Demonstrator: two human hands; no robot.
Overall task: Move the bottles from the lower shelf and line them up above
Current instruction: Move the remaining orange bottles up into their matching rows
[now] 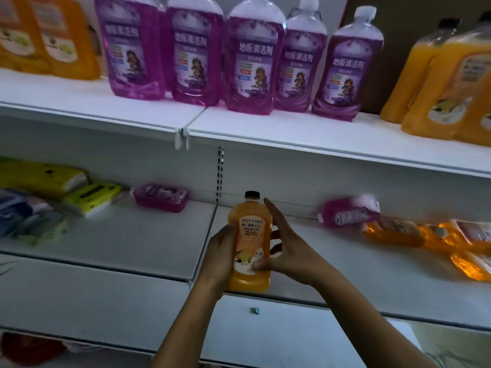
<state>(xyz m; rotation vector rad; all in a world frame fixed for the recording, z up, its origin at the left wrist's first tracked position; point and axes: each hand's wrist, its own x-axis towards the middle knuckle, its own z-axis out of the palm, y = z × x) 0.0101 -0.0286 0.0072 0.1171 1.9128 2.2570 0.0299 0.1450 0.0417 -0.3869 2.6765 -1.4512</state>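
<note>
An orange bottle (249, 243) with a black cap stands upright between both hands, in front of the lower shelf (148, 243). My left hand (220, 253) grips its left side. My right hand (284, 248) holds the right side, thumb on the label and index finger pointing up. On the lower shelf at right lie a purple bottle (349, 211) and several orange bottles (435, 237). Another purple bottle (160, 196) lies at the back left. The upper shelf (305, 134) carries a row of upright purple bottles (252, 59), with orange bottles at its left (45, 35) and right (449, 78).
Tissue packs, yellow (90, 197) and blue (26, 216), lie on the left of the lower shelf. A white price-tag clip (182, 139) hangs from the upper shelf's front edge. Another white shelf (106, 306) runs below, with a small object (254, 310) on it.
</note>
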